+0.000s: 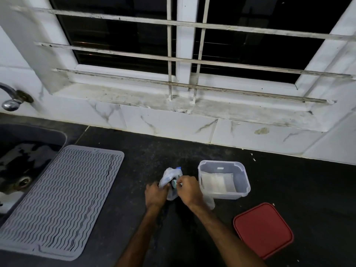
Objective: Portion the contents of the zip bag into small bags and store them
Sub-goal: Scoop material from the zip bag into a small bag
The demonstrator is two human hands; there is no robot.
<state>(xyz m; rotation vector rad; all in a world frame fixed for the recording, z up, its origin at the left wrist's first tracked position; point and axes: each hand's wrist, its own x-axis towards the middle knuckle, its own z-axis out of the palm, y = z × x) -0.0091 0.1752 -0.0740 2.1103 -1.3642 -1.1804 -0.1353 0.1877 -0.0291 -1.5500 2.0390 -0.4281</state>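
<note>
A clear zip bag (170, 176) with a blue strip at its top stands crumpled on the black counter (192, 155). My left hand (156, 194) grips its lower left side. My right hand (189, 189) pinches a small pale green scoop (174, 183) at the bag's mouth. A clear plastic container (224, 179) stands just to the right, with flat small bags (217, 183) lying inside it. Another clear small bag (210, 202) lies beside my right wrist, partly hidden.
A red lid (263, 230) lies on the counter at the right front. A grey ribbed drying mat (63, 197) covers the left side, next to a dark sink (21, 160) and a tap (11, 99). A tiled wall and barred window rise behind.
</note>
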